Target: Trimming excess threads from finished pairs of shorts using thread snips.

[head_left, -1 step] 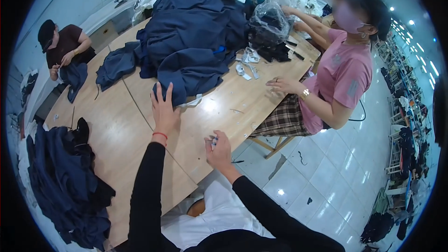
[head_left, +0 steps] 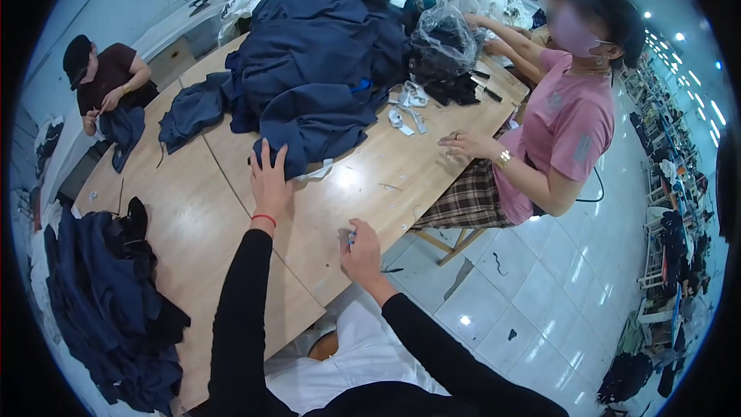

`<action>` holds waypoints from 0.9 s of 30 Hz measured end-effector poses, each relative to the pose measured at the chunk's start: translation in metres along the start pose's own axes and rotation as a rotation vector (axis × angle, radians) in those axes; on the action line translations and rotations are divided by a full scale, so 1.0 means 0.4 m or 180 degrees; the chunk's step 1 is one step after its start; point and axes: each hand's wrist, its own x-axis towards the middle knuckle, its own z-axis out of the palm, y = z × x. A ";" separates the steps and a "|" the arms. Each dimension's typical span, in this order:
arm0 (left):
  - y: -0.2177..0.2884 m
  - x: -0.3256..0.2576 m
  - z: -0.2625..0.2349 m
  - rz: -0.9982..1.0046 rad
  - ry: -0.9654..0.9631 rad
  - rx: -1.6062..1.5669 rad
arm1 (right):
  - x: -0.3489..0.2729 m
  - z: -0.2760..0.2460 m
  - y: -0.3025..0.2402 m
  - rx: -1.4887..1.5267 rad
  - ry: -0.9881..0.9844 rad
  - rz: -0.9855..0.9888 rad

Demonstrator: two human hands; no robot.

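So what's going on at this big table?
A person reaches the left hand onto the edge of a navy cloth pile on the wooden table. The right hand grips a small blue tool at the table's edge. A co-worker in pink sits opposite; another handles dark cloth further off.

Counter [head_left: 193,224] carried garment pile [head_left: 324,69] at far centre, plastic bag [head_left: 444,42] to its right, second garment heap [head_left: 108,309] at near left edge.

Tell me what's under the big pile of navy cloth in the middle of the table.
The pile of navy cloth lies on the wooden table; the left hand touches its near edge. Whatever lies beneath is covered.
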 end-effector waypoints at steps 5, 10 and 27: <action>-0.002 0.145 0.003 -0.0605 -0.0359 -0.0682 | -0.004 -0.032 0.038 -0.0392 -0.0548 -0.0072; 0.042 0.235 -0.264 -0.1016 0.1682 -0.3210 | -0.009 -0.043 0.016 -0.0136 -0.0323 -0.0045; -0.222 -0.927 -0.342 -0.2064 0.0616 -0.1890 | -0.015 -0.032 0.055 0.0000 -0.0358 0.0478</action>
